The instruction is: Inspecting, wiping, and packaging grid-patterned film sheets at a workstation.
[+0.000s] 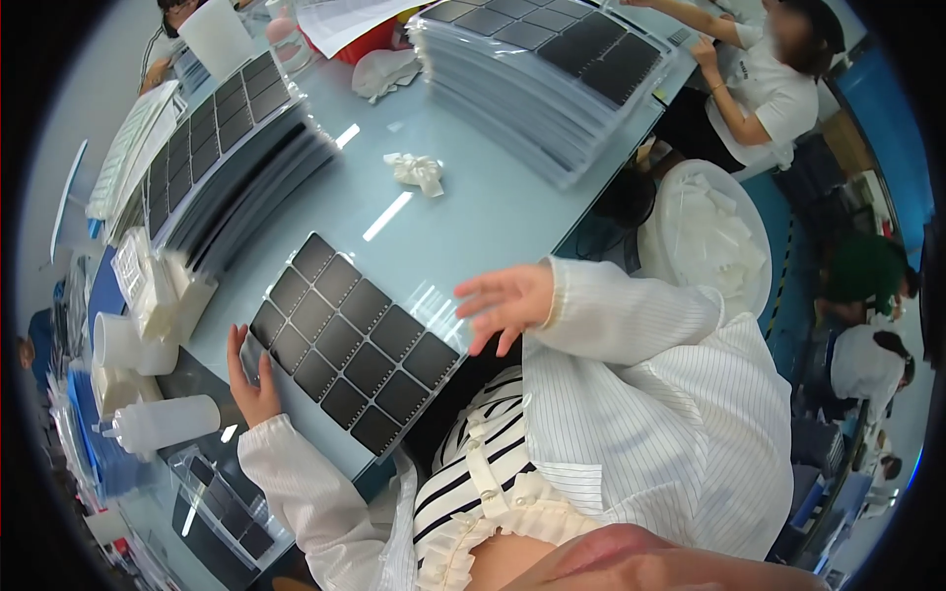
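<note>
A clear plastic tray of dark, square pockets (345, 340) lies slanted in front of me, its near corner reaching toward the table edge by my body. At its left edge is my left hand (254, 389), thumb and fingers apart and touching the tray's side. My right hand (507, 300) hovers beside the tray's right corner with the fingers spread and nothing in them. Two tall stacks of similar trays stand farther off, a left stack (232, 148) and a larger right stack (542, 84).
Crumpled white paper (416, 173) lies mid-table. To the left are a white squeeze bottle (168, 424), a white roll (123, 343), wrapped packs (148, 286) and a small clear tray (222, 507). A bin of white scraps (705, 241) stands right of the table. Other people work around the room.
</note>
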### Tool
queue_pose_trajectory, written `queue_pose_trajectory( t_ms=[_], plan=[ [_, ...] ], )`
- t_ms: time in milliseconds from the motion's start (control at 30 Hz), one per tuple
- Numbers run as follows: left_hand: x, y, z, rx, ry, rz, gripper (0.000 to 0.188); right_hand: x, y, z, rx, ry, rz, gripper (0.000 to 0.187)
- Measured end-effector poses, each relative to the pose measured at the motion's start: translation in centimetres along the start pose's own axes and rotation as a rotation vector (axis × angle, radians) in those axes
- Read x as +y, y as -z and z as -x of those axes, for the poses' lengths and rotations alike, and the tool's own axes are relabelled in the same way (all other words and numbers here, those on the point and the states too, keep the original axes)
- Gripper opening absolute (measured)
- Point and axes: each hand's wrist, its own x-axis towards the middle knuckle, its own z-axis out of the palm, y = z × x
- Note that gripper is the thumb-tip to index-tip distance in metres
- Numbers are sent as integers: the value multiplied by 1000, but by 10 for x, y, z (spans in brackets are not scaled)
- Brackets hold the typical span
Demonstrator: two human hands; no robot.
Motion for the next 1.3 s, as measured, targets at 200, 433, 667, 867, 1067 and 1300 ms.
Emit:
queue_pose_trajectory(
  t_ms=[200, 433, 667, 867, 1067, 1300],
  plan=[
    [3, 0, -2, 5, 20, -27, 55, 11, -7, -18, 7, -86, -20, 75],
    [4, 1, -1, -1, 22, -24, 55, 15, -22, -36, 89, 30, 663, 40],
    [5, 0, -1, -9, 12, -47, 56, 20, -26, -36, 203, 102, 795, 23],
    [0, 1, 0, -15, 7, -41, 55, 30, -33, -28, 193, 203, 733, 30],
    [-2, 1, 1, -2, 19, -44, 54, 58, -53, -29, 89, 416, 771, 68],
    [-12, 4, 2, 40, 9, 26, 52, 65, -59, -33, 193, 585, 736, 56]
  ],
)
